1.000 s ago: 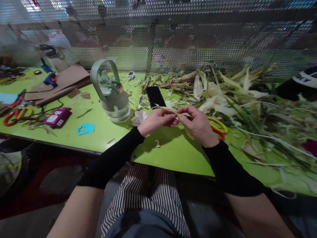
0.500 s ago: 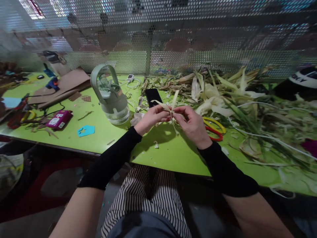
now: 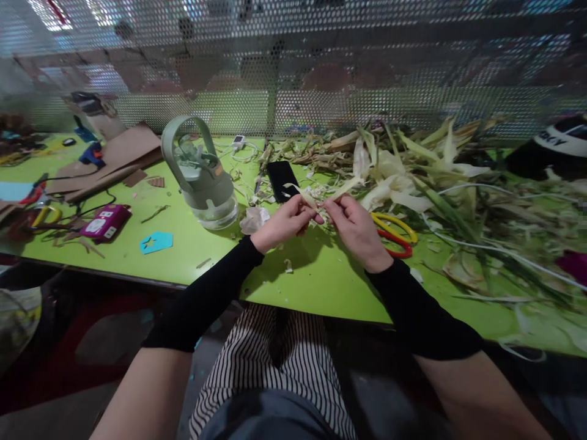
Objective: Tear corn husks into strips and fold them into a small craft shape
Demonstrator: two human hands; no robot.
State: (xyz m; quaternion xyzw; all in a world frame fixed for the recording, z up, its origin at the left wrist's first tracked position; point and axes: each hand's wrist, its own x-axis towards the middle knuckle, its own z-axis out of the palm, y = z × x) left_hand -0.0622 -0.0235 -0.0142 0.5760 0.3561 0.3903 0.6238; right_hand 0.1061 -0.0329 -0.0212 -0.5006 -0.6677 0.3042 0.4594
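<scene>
My left hand [image 3: 287, 224] and my right hand [image 3: 354, 227] meet over the green table. Both pinch a pale piece of corn husk [image 3: 306, 197] between thumb and fingers. One strip of it points up and left past the left fingers, and another slants up and right from the right fingertips. The middle of the husk is partly covered by my fingers. Just beyond my left hand lies a black phone [image 3: 281, 180]. Scissors with yellow and red handles [image 3: 398, 235] rest beside my right hand, their blades hidden.
A lidded bottle with a handle [image 3: 206, 194] stands left of my hands. A heap of corn husks [image 3: 403, 171] spreads over the right side, crossed by a white cable [image 3: 495, 245]. Further left are a blue paper cutout [image 3: 161, 242], a purple box [image 3: 104, 222] and brown card [image 3: 132, 150].
The husk strip that stood upright between my hands now slants toward the right, and the strip hanging below no longer shows. My hands stay close together; the view has shifted slightly.
</scene>
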